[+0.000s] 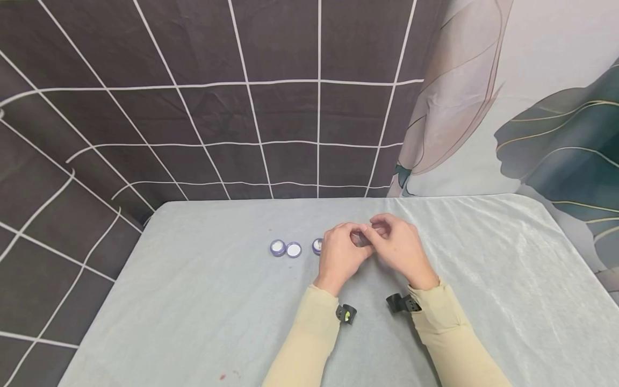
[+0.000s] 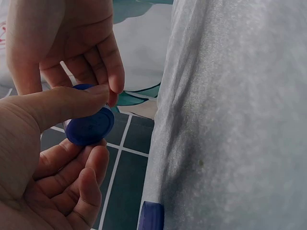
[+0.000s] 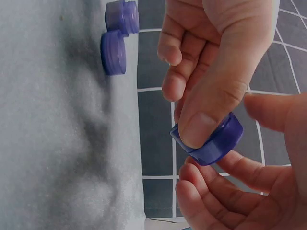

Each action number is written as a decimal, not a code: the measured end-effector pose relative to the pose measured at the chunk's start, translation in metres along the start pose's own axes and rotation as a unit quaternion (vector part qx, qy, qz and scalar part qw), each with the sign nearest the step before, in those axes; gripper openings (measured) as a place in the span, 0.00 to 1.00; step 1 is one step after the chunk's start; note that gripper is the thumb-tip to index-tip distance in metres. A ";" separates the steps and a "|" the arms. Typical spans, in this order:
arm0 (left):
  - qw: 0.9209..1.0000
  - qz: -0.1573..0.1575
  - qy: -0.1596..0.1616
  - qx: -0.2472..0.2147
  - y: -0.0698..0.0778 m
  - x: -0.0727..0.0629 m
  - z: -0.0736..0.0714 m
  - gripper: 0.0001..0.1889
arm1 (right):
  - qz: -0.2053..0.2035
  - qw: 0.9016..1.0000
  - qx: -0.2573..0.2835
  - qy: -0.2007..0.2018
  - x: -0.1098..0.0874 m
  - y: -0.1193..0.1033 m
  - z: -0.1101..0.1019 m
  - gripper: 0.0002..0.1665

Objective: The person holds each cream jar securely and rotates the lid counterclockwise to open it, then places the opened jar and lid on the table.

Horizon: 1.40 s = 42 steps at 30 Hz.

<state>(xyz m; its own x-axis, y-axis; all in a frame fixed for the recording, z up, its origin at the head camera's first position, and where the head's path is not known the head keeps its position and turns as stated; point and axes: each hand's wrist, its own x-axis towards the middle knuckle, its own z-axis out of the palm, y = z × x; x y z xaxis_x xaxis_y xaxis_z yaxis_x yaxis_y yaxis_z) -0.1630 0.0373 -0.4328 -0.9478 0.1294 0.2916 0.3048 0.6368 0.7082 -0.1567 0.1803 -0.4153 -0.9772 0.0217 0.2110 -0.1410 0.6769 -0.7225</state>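
A small round purple-blue jar [image 2: 88, 128] is pinched between the thumb and fingers of my left hand [image 1: 338, 252], tilted and raised above the table. In the right wrist view the jar [image 3: 220, 147] shows a smooth purple band under the left thumb. My right hand [image 1: 398, 244] is close against it, fingers loosely bent and spread; its index fingertip meets or nearly meets the jar's edge, while its thumb stands apart. From the head view the hands hide most of the jar. Another purple container [image 1: 316, 246] sits on the table, partly covered by the left hand.
Further left on the grey-white tablecloth [image 1: 203, 301] are a purple jar [image 1: 278, 247] and, beside it, a flat round purple piece with a white face [image 1: 293, 250]. A dark gridded cloth [image 1: 280, 113] hangs behind the table, with a floral curtain [image 1: 464, 97] at right.
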 end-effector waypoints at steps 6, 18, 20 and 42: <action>1.000 -0.002 0.002 -0.002 -0.002 0.002 0.001 0.17 | 0.019 1.000 -0.001 0.002 0.000 -0.002 0.001 0.26; 1.000 -0.007 0.002 -0.011 -0.002 0.003 0.000 0.17 | 0.020 1.000 -0.010 0.011 0.000 -0.003 0.002 0.21; 1.000 -0.006 0.003 -0.015 -0.001 0.002 0.000 0.16 | 0.019 1.000 -0.009 0.011 0.000 -0.002 0.002 0.20; 1.000 -0.004 0.009 -0.010 -0.002 0.001 0.000 0.16 | 0.009 1.000 0.007 0.009 -0.002 -0.001 0.005 0.17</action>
<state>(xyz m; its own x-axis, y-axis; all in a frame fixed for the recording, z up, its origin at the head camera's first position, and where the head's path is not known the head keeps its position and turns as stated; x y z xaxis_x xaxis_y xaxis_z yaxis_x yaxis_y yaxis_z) -0.1643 0.0357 -0.4337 -0.9484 0.1106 0.2972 0.2993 0.6218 0.7237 -0.1551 0.1755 -0.4186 -0.9767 0.0473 0.2093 -0.1254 0.6657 -0.7356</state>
